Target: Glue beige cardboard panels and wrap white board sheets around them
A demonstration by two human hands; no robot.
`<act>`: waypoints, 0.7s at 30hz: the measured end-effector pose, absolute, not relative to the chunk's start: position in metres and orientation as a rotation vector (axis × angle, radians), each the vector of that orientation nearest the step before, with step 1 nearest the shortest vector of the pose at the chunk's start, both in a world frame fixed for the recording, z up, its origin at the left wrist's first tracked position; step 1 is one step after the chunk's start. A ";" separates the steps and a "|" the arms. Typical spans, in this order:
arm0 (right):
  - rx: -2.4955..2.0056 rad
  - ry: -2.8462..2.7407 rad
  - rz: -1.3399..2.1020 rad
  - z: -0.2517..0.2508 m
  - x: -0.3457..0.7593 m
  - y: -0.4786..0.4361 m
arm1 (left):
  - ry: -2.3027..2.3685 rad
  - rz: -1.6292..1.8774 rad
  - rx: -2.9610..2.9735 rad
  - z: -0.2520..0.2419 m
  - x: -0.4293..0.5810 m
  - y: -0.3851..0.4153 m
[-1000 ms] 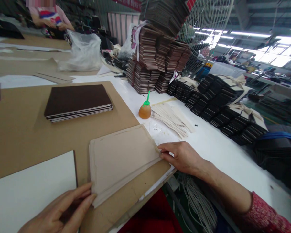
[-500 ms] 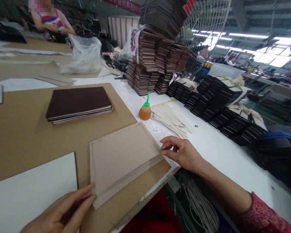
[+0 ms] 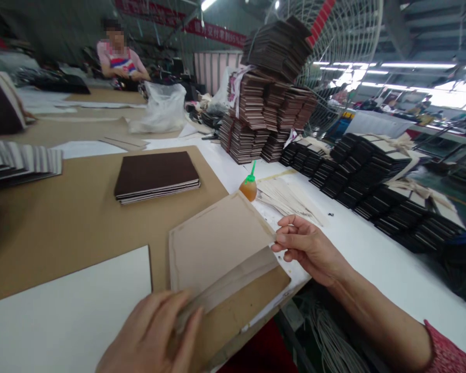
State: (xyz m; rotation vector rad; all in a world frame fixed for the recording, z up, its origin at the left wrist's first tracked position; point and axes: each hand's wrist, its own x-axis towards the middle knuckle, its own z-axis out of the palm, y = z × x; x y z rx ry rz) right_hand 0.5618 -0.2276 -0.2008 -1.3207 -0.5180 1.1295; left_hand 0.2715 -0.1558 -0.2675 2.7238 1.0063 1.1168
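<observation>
A thin beige sheet with glue-like marks along its edges lies tilted over another beige sheet at the table's front edge. My right hand is closed, its thumb and fingers pinching the upper sheet's right corner and holding it slightly raised. At the sheets' near left corner is my left hand, smeared by motion; whether its fingers grip there I cannot make out. A white panel with a dark edge lies left of the sheets, partly behind my left hand.
Behind the sheets stand a stack of dark brown panels and an orange glue bottle with a green nozzle. Cream strips lie to its right. Tall brown bundles, black bundles and a wire fan guard are beyond. A person is far left.
My right hand now pinches and lifts the upper sheet's corner, and more of the lower sheet shows. My left hand has shifted over the near left corner. The view has turned left.
</observation>
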 end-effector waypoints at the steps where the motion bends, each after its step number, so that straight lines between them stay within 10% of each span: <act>1: -1.320 -0.515 1.117 -0.197 0.558 -0.228 | 0.945 1.059 2.820 -0.259 0.280 -0.158; 21: -1.142 -1.367 0.579 -0.144 0.476 -0.196 | 1.573 1.472 2.655 -0.172 0.257 -0.129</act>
